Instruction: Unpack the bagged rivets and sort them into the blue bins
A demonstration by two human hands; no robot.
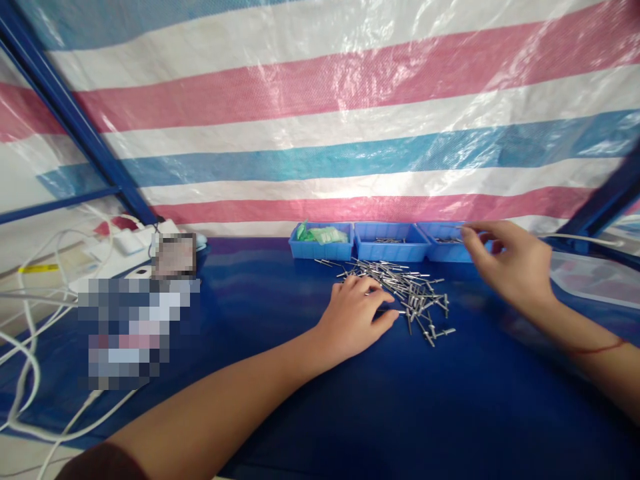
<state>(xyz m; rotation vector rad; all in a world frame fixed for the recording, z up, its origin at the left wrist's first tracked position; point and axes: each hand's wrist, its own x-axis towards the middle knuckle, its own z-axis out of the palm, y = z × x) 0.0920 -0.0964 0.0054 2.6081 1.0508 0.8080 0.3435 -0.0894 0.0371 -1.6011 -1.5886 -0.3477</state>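
Observation:
A loose heap of silver pop rivets (pixel 415 287) lies on the blue tabletop (pixel 450 413). My left hand (pixel 355 317) rests palm down at the near left side of this heap, its fingers spread and touching some rivets. Above the right-hand blue bin (pixel 443 252), my right hand (pixel 513 260) has its thumb and index finger pinched together. A small silver tip shows at those fingertips, looking like one rivet. More rivets lie inside that bin, partly hidden by the hand. The middle blue bin (pixel 393 252) also contains some rivets.
A third blue bin (pixel 323 250) on the left holds green plastic packaging (pixel 325 233). White cables (pixel 30 373) and a power strip (pixel 133 243) crowd the left side, near a blurred-out object (pixel 135 327). A clear plastic tray (pixel 600 280) sits at right. Striped sheeting (pixel 320 120) hangs behind.

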